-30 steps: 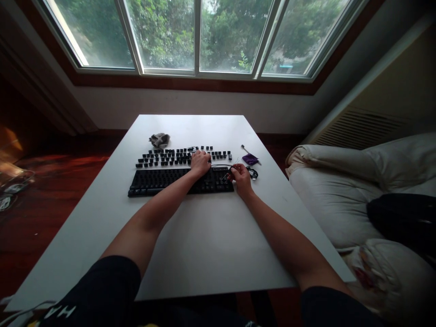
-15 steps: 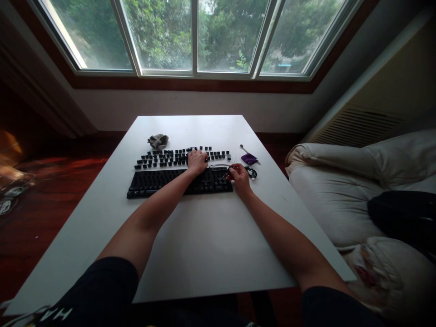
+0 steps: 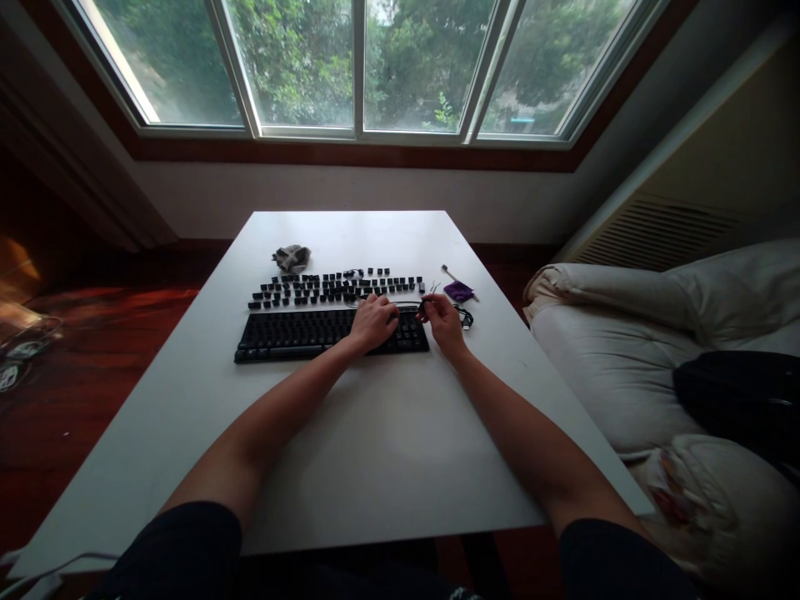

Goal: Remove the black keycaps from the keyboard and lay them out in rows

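A black keyboard (image 3: 300,333) lies across the white table (image 3: 375,450). My left hand (image 3: 373,322) is over its right half, fingers curled and close together. A small dark spot shows at the fingertips, too small to make out. My right hand (image 3: 443,323) is at the keyboard's right end, pinching what looks like a wire keycap puller (image 3: 433,288). Its thin prongs point up and away, and its grip is mostly hidden by my fingers. Behind the keyboard, several loose black keycaps (image 3: 306,292) stand in rows.
A crumpled grey cloth (image 3: 291,257) lies at the back left. On the right are a purple pouch (image 3: 459,291), a thin brush-like stick (image 3: 448,272) and a coiled black cable (image 3: 465,317). A beige sofa (image 3: 587,333) stands beside the table's right edge.
My left hand has moved right and nearer, from the loose keycaps to over the keyboard. My right hand has turned the puller, so its prongs now point away from the keyboard.
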Motion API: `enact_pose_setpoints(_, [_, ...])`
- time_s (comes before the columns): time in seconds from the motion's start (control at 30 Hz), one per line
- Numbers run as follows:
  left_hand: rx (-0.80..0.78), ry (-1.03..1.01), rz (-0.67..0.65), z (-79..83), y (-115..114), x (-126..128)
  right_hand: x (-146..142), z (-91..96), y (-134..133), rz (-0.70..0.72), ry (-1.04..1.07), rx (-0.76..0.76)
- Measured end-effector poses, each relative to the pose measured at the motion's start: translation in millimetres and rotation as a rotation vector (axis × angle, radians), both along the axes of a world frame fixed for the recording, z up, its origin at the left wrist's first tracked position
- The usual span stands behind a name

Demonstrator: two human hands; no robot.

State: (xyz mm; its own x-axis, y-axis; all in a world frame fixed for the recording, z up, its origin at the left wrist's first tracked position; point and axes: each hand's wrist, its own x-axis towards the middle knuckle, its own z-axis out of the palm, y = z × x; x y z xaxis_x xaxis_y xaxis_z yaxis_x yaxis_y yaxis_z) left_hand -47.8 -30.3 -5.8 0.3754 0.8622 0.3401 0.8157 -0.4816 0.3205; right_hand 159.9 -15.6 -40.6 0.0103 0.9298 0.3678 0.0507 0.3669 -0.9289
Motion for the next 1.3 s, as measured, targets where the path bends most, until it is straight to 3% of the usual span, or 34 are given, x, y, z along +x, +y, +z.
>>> enact_pose_setpoints(0.2, [-0.007,0.016,0.017,-1.9,-14.7,-0.6,-5.9,6.4,-6.7,0.038,-0.077,-0.005])
enact_pose_setpoints(0.63, [-0.012,0.057,0.023,-3.0,-18.6,-1.5,-14.2,22.3,-13.2,0.045,-0.357,0.018])
enact_pose_setpoints(0.83, [-0.028,0.065,0.028,-1.3,-19.5,-1.6,-14.8,16.0,-8.4,0.043,-0.289,-0.084])
enact_pose_setpoints(1.07, [-0.02,0.019,0.014,-4.7,-18.4,-2.0,-5.3,23.1,-16.7,0.115,-0.414,0.074])
enact_pose_setpoints(1.3, [-0.03,-0.009,0.002,-3.4,-18.9,-0.7,-6.1,22.3,-17.9,0.05,-0.262,-0.032])
